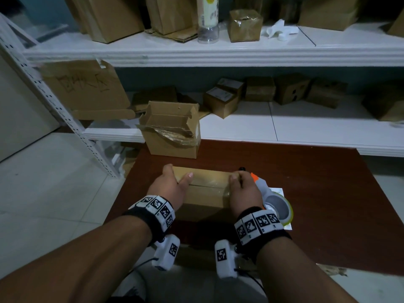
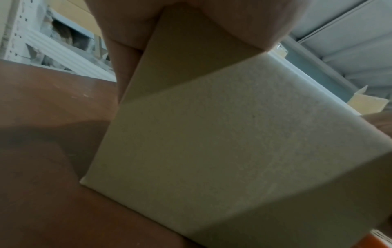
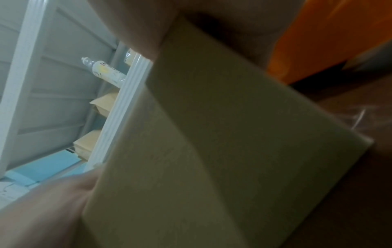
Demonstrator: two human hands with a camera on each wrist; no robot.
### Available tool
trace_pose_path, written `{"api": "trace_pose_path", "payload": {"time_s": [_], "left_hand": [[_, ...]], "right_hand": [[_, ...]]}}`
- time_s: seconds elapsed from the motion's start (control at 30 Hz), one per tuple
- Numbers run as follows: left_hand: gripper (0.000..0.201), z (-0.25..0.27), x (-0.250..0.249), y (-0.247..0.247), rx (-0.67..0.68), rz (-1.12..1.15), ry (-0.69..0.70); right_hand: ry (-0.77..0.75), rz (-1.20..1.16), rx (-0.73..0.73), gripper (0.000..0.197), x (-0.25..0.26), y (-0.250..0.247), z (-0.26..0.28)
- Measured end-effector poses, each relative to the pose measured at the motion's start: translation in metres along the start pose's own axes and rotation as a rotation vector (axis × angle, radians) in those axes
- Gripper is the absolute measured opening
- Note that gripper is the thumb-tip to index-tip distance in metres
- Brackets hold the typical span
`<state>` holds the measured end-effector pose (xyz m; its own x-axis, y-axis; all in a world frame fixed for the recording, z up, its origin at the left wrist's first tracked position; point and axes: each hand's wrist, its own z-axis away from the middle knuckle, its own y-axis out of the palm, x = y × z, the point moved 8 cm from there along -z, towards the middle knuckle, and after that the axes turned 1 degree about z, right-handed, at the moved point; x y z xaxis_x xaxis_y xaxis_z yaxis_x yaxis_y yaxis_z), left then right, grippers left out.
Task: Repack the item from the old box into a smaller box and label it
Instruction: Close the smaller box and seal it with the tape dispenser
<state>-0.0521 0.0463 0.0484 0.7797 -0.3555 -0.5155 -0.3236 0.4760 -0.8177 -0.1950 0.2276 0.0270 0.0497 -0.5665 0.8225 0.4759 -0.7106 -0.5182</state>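
- Our left hand (image 1: 167,186) clasps the left end of the small box (image 1: 206,189), thumb lying across the top flaps and fingers curled down over the far left corner; from the left wrist view the fingers (image 2: 125,70) press against the box's side.
- Our right hand (image 1: 241,191) clasps the right end of the same box, thumb on top near the flap seam, fingers wrapped over the right side.
- We see the small box resting on the dark red-brown worktop (image 1: 317,193), flaps closed, with glossy tape running along its top seam.
- We find the old box (image 1: 172,136) further back on the worktop's far left edge, standing open with its flaps up and torn, crumpled tape hanging from its front flap.
- Just beside our right hand lies a tape dispenser (image 1: 272,197) with an orange and grey handle and a roll of clear tape; it sits over a white paper sheet (image 1: 278,191), whose print we cannot read.
- Behind the worktop runs a white shelf unit (image 1: 218,55) carrying many cardboard boxes, a clear plastic bottle (image 1: 207,20) and some crumpled white paper (image 1: 278,29).
- A cardboard sign (image 1: 85,86) with handwritten marks hangs at the left end of the upper shelf.
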Motion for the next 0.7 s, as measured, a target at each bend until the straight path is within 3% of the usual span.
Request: {"api": "trace_pose_path", "payload": {"time_s": [0.23, 0.37, 0.5, 0.57, 0.63, 0.7], "left_hand": [[0.082, -0.007, -0.002, -0.008, 0.074, 0.136, 0.058], [0.086, 0.003, 0.007, -0.033, -0.05, 0.311, 0.092], [0.093, 0.017, 0.033, -0.037, -0.178, 0.375, -0.056], [0.096, 0.024, 0.045, -0.023, -0.152, 0.432, -0.133], [0.111, 0.029, 0.049, -0.009, -0.097, 0.533, -0.154], [0.112, 0.031, 0.047, 0.0, -0.07, 0.623, -0.147]], "right_hand": [[-0.089, 0.044, -0.013, 0.032, -0.002, -0.015, 0.001], [-0.104, 0.132, -0.053, 0.03, 0.0, -0.022, 0.007], [-0.068, 0.084, -0.077, 0.029, -0.004, -0.022, 0.017], [-0.057, 0.062, -0.06, 0.032, -0.004, -0.018, 0.025], [-0.065, 0.078, -0.039, 0.034, -0.003, -0.014, 0.033], [-0.072, 0.096, -0.013, 0.036, -0.002, -0.009, 0.039]]}}
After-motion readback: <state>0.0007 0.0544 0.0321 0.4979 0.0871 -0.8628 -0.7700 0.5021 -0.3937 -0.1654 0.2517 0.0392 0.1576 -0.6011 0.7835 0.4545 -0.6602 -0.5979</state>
